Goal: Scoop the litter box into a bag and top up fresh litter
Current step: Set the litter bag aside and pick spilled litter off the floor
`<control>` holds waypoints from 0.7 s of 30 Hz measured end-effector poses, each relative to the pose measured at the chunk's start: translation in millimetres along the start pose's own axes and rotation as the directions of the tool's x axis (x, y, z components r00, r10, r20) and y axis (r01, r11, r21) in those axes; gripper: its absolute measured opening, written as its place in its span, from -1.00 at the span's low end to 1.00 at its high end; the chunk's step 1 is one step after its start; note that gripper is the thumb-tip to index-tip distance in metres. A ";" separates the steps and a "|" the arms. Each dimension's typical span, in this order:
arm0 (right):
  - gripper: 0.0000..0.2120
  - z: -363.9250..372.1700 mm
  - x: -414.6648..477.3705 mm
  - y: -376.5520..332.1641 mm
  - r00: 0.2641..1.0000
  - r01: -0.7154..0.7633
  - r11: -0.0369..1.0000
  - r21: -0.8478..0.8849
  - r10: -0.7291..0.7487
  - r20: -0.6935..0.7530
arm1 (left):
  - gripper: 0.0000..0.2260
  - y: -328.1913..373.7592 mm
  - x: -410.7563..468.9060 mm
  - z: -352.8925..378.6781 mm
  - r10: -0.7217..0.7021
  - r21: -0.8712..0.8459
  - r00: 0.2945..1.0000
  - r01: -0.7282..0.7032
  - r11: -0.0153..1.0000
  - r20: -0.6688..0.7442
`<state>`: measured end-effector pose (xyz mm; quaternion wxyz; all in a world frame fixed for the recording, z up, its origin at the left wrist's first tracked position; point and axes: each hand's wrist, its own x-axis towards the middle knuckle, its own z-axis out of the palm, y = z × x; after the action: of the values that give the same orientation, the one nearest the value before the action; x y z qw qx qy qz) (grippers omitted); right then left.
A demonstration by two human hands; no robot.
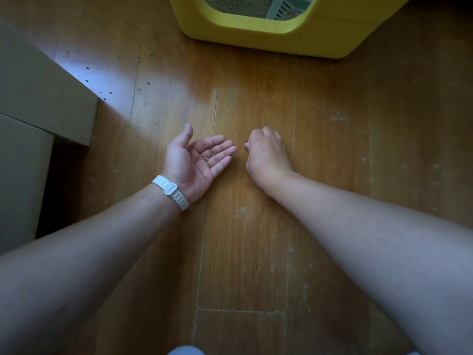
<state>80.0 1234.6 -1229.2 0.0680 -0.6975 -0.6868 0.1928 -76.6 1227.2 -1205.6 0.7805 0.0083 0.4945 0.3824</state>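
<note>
A yellow litter box (271,34) stands on the wooden floor at the top of the view, with grey litter (238,5) and a pale slotted scoop (284,7) inside it. My left hand (197,160) lies palm up just above the floor, fingers straight, and a few litter grains (210,158) rest in the palm. A white band is on that wrist. My right hand (266,153) is beside it, back up, with fingers curled down onto the floor; what they pinch, if anything, is hidden.
Cardboard boxes (43,98) stand along the left edge. Loose litter grains (102,96) and pale dusty smears (339,118) dot the wooden floor (256,239) around both hands and in front of the litter box.
</note>
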 end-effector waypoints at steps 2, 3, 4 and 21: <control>-0.85 -3.0 0.2 -0.9 0.999 -0.009 1.000 -0.010 0.009 0.039 | -0.40 -0.1 0.3 -0.3 0.001 0.000 1.000 -0.001 1.000 0.002; -0.85 -4.6 -0.3 -1.2 0.999 -0.020 1.000 0.009 0.019 0.049 | -0.40 -0.2 0.5 -0.2 0.003 0.002 1.000 -0.003 1.000 0.004; -0.85 -6.2 -1.5 -2.6 0.998 -0.034 0.998 0.046 0.032 0.047 | -0.40 -0.7 1.3 -0.5 0.005 0.009 1.000 -0.005 1.000 0.004; -0.82 -28.6 -39.6 -27.4 0.973 0.219 0.915 0.340 -0.180 -0.143 | -0.42 2.8 -12.1 5.0 -0.003 -0.057 0.999 0.006 0.998 0.049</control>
<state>65.5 1201.7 -1186.1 0.2489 -0.6095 -0.7039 0.2667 -77.0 1223.7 -1192.6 0.7932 -0.0059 0.4640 0.3943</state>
